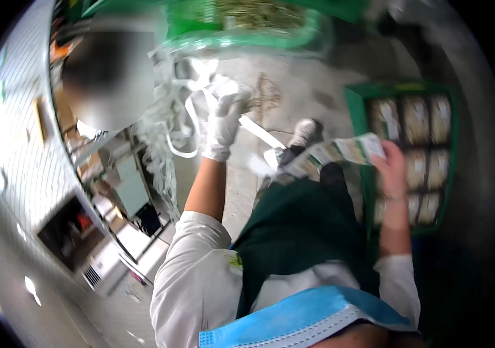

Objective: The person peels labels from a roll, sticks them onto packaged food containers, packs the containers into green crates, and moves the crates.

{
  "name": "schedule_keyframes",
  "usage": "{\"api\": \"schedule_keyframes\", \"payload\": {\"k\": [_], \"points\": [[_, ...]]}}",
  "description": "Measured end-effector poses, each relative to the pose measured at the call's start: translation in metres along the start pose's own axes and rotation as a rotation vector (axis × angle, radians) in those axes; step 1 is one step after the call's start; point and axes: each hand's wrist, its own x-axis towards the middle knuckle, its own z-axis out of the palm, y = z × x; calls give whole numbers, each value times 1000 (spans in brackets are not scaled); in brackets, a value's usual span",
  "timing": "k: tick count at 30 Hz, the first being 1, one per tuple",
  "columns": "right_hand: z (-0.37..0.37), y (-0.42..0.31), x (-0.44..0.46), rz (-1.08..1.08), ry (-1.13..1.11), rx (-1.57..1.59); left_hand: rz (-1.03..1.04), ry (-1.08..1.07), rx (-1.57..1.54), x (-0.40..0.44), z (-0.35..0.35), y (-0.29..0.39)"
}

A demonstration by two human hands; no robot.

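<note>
My left hand (223, 119), in a white glove, is closed on a white strip (262, 132) that slants down to the right from it. Curled white ribbon (166, 116) hangs in a loose tangle just left of this hand. At the right, my bare right hand (391, 168) pinches the end of a strip of printed labels (340, 151). The labels run leftward above my legs, blurred towards the middle, where I cannot tell whether they join the white strip.
A green crate (456, 156) at the right holds several clear packs in rows. At the top is a green container (247, 43) with thin stalks. Another person (108, 75), partly blurred, is at the upper left, near shelving (79, 159). My shoe (305, 132) is on the concrete floor.
</note>
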Motion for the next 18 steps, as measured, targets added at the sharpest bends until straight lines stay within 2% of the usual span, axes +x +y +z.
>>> {"api": "schedule_keyframes", "payload": {"k": [2,4,5,7,8,10,11,12,13,14,15,16,18], "points": [[14,5,-6,-12,3,-138,361,-448,188,-26,118,70],[21,11,-16,23,24,-50,360,-799,430,-40,176,54],[17,12,-20,5,41,111,164,-1044,616,-42,187,65],[1,17,-30,20,35,319,-219,-972,149,-51,203,6],[-9,20,-34,61,9,371,-422,-964,14,-55,209,3],[-17,34,-37,58,2,384,-610,-786,59,-66,216,-3],[-16,33,-42,75,85,211,-570,-694,30,-71,222,-1],[-18,27,-46,88,160,36,-576,-700,46,-69,227,2],[-23,27,-46,88,168,51,-641,-675,176,-62,232,3],[-26,27,-46,-74,298,-140,-703,-645,305,-59,238,7],[-29,27,-46,-236,426,-332,-677,-682,401,-59,246,13],[-37,32,-42,-247,444,-394,-497,-826,478,-56,243,7],[-74,54,-22,-251,623,-500,-429,-801,338,-58,245,0]]}}
